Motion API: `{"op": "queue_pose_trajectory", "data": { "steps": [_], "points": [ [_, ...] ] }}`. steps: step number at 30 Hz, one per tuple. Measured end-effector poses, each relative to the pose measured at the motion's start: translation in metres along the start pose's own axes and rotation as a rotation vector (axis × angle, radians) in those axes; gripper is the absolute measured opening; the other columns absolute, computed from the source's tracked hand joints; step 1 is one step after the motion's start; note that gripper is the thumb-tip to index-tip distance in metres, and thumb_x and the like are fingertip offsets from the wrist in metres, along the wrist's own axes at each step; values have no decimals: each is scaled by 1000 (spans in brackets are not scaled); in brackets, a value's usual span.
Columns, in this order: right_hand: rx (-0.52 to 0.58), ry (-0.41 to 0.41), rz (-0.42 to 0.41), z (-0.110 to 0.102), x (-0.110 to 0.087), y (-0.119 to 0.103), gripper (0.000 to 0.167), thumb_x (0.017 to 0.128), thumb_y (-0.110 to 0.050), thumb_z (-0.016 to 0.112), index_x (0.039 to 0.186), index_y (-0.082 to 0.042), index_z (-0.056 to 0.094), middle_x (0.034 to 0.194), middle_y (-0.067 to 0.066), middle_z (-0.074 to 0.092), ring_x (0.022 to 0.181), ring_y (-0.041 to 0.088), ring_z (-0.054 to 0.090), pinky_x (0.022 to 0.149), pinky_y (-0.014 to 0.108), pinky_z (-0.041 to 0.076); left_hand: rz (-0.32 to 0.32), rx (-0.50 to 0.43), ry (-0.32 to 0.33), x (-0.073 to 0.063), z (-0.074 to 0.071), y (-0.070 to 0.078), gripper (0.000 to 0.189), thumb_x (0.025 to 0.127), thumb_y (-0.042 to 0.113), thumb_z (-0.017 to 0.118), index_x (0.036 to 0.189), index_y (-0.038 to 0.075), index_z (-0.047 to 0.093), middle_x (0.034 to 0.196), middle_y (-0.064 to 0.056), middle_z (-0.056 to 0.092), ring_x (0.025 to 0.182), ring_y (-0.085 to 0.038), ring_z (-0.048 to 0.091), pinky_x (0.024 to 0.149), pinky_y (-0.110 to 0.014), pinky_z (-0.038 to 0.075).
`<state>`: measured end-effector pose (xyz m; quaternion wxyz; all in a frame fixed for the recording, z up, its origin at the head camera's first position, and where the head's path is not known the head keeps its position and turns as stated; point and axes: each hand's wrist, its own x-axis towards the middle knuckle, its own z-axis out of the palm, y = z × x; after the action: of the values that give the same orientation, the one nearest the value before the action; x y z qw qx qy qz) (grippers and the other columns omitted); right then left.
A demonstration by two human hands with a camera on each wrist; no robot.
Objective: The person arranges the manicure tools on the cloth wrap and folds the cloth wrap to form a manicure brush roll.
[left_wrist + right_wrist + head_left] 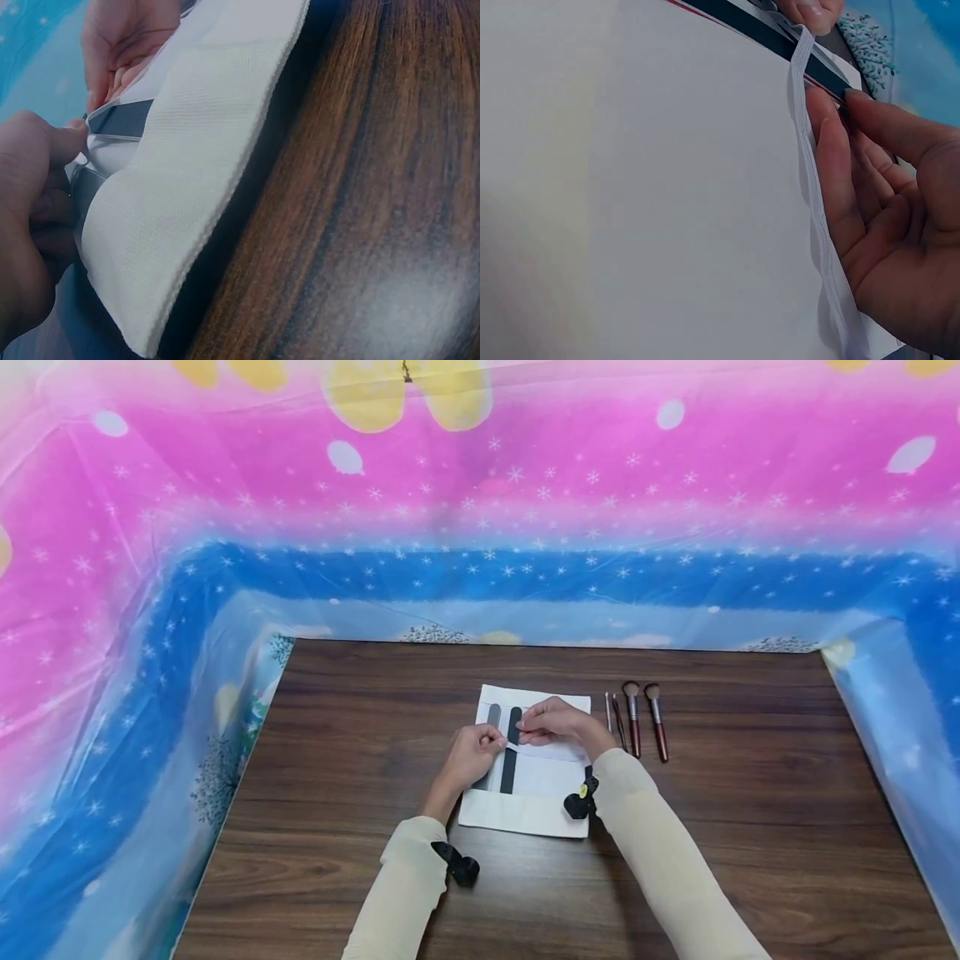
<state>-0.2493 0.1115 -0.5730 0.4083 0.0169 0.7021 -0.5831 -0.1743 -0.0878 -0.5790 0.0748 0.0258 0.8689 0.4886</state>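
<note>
The flat black strip with rounded end (510, 770) lies lengthwise on the open white fabric case (522, 817), a little left of the case's middle, its lower end at the pocket along the near edge. And here's the right hand (558, 721), thumb and fingertips closed together in a pinch on the strip's upper end, the other fingers loosely bent! Across the strip runs the thin white elastic band (814, 184), and the left hand (468, 758) has it nipped between thumb and forefinger, remaining fingers curled in. Just left of the black strip, a grey rounded strip (493, 715) lies partly hidden by that left hand.

Outward now: the case sits around the middle of the brown wood-grain table (337, 760), nearer the far edge. Off its right side, side by side, two slim metal tools (618, 720), then two dark-red-handled makeup brushes (657, 722), bristles towards the table's far edge. Cream sleeves (405, 885) reach in from the near side, a black camera (465, 871) on each wrist, and behind it all, pink-and-blue snowflake cloth (525, 493) rises past the far edge.
</note>
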Motion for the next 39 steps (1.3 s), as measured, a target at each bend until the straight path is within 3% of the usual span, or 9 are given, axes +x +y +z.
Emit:
{"op": "queue_pose_trajectory", "data": {
  "steps": [6,14,16,19,20,23,26,32,39],
  "points": [
    [15,92,-30,-1,-6,2,25,102,-10,58,121,6,65,78,-3,74,69,3,71,64,15,56,-6,10,28,0,4,0,11,93,13,71,84,6,73,59,8,38,55,-8,37,55,-22,29],
    [-32,345,-245,-36,-44,10,37,104,-12,55,135,8,58,118,23,72,83,1,71,81,21,59,-17,6,32,-1,6,6,13,95,16,71,86,7,74,58,7,40,54,-10,38,55,-23,31],
    [-19,399,-287,-55,-60,15,38,104,-10,54,135,11,55,116,22,73,83,-1,72,81,21,59,-5,67,16,-2,5,8,12,95,18,70,89,9,75,57,7,40,54,-10,39,55,-24,32],
    [-4,496,-330,-83,-86,25,39,102,-6,54,134,16,52,98,2,77,80,-3,71,80,20,59,35,213,1,-3,2,12,13,96,22,69,93,13,77,56,7,42,53,-10,41,54,-25,31],
    [-25,535,-334,-93,-95,29,39,102,-6,55,134,17,53,98,4,77,79,-4,70,80,20,59,54,266,1,-2,1,14,14,97,24,68,94,14,78,56,8,42,53,-9,41,54,-25,32],
    [-136,647,-306,-114,-115,41,38,102,-8,54,133,14,55,103,13,76,79,-6,67,78,19,59,98,369,-18,-1,-1,24,15,97,28,67,97,19,78,56,8,47,52,-9,44,54,-26,33],
    [-290,723,-235,-125,-124,54,35,103,-12,55,131,8,60,122,31,67,83,-1,67,76,17,56,129,417,-54,2,2,30,14,98,29,66,99,21,78,59,8,54,55,-8,48,55,-26,37],
    [-441,720,-152,-125,-120,69,32,102,-15,57,126,5,63,117,27,69,94,24,68,71,19,50,105,467,-134,4,13,30,19,97,30,67,107,19,79,69,7,65,65,-8,55,67,-29,43],
    [-535,778,-85,-123,-113,70,38,99,-27,63,119,5,66,109,24,70,90,28,65,70,28,48,94,503,-139,6,25,30,19,97,33,67,105,21,79,71,9,64,69,-10,55,71,-32,42]
  ]
}}
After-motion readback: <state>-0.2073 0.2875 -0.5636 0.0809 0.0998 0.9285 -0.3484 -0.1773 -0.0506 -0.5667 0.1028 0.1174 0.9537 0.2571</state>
